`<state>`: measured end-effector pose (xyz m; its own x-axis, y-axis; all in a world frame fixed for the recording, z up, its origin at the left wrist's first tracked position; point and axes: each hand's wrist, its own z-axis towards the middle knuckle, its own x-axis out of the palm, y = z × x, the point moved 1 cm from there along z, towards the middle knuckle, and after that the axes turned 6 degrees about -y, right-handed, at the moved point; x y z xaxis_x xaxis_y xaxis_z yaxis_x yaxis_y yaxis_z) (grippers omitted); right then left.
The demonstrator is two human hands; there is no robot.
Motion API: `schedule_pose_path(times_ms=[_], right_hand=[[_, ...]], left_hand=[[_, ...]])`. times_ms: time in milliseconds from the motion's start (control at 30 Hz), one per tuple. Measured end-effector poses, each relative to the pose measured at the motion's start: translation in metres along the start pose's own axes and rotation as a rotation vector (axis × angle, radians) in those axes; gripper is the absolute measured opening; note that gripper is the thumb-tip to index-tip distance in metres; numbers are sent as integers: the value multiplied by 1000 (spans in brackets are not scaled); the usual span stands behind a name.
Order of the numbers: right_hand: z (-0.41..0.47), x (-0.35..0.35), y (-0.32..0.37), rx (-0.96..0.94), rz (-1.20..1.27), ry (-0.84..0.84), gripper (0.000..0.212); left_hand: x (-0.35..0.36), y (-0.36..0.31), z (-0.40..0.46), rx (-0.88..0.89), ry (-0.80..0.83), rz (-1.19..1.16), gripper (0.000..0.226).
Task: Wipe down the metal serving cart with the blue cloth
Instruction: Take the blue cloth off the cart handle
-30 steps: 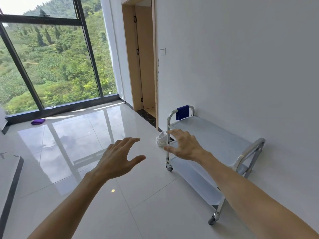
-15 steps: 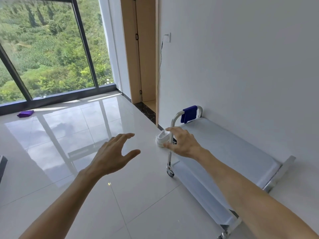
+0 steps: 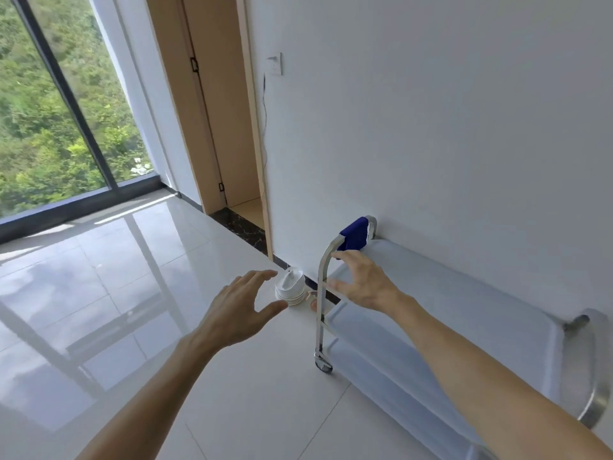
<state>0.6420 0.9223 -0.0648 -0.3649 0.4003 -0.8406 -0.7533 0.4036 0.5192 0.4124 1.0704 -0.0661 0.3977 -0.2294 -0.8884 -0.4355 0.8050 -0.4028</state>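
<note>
Over the far end rail of the metal serving cart (image 3: 464,293) hangs the blue cloth (image 3: 354,233), just beyond the nearer right hand (image 3: 361,283), whose fingers are spread and empty, as are the left hand's (image 3: 237,310).

My right forearm (image 3: 464,366) covered part of the shiny two-shelf metal serving cart (image 3: 491,313), whose near end ran off the picture's bottom edge. Its curved steel near handle (image 3: 597,386) was blurred. My right hand (image 3: 361,285) hid the folded blue cloth's (image 3: 354,233) lower edge.
</note>
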Motion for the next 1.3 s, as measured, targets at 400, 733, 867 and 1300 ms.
schedule_pose_path(times_ms=[400,733,867,1300], right_hand=[[106,-1,-92,237,-4,-74,59],[233,2,-179,305,147,-73,55],[266,10,-203,319,161,-20,54],[331,40,-271,566,241,-54,42]], left_hand=[[62,17,184,160,72,-205,58],[118,27,299,63,86,-335,48],[145,28,331,-18,101,-400,44],[234,36,427,-113,339,-414,37]])
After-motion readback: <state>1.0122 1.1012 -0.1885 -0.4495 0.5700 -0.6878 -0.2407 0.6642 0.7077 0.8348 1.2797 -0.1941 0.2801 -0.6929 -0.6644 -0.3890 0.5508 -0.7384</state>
